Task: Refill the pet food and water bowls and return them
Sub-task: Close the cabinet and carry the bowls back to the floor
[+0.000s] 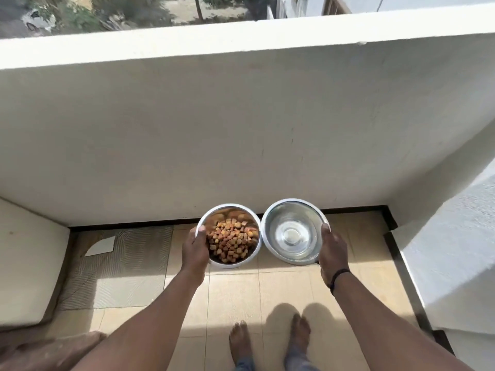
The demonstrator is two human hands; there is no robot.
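You held the food bowl [230,236] in your left hand [195,250] and the water bowl [293,231] in your right hand [332,250], fingers clamped on each rim, above the floor [241,295] by the wall [241,129]. Return step: lower both level.

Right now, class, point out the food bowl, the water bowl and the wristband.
food bowl [232,243]: head view, on the kibble heaped inside it.
water bowl [292,234]: head view, on its water-covered base.
wristband [339,275]: head view, on the dark band around the right wrist.

Food bowl [229,236] left of water bowl [293,231], rims touching, parapet wall [214,129] behind
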